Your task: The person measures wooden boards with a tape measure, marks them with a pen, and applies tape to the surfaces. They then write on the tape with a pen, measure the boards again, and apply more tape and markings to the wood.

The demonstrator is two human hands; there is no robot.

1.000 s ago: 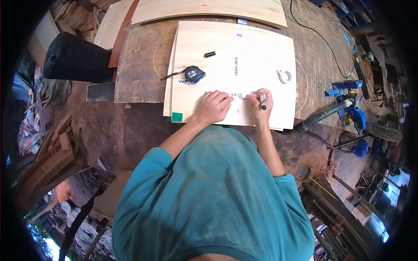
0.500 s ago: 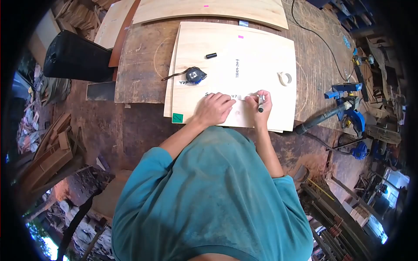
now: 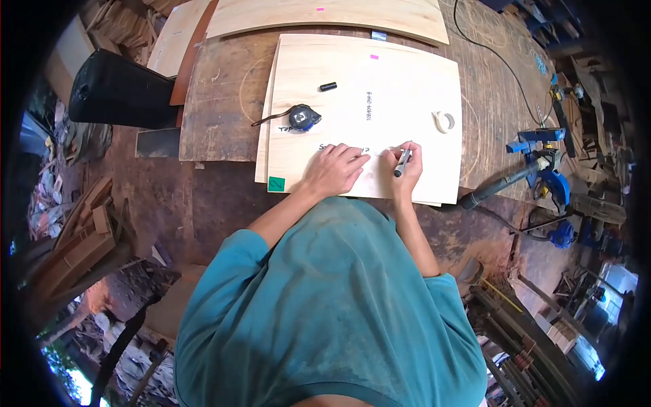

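A marker (image 3: 402,163) is gripped in my right hand (image 3: 409,173), its dark end slanting down toward me. That hand rests on a pale plywood panel (image 3: 413,88), and its fingers hide the writing tip. My left hand (image 3: 333,171) lies on the same panel beside black handwriting (image 3: 365,150), part of which it covers. Its fingers are slightly bent, holding nothing. Farther up the panel are a black tape measure (image 3: 302,118) with a wrist strap and a small black cap (image 3: 328,87). A roll of pale tape (image 3: 444,122) sits near the right edge.
Another panel (image 3: 325,20) lies across the back of the worn wooden bench (image 3: 224,129). Blue clamps (image 3: 542,149) and a black hose (image 3: 498,186) occupy the right side. A black bin-like object (image 3: 119,88) stands at the left. A green tag (image 3: 277,184) marks the panel's corner.
My right hand has turned the marker, so its near end now points more to the left. The left hand stays almost where it was.
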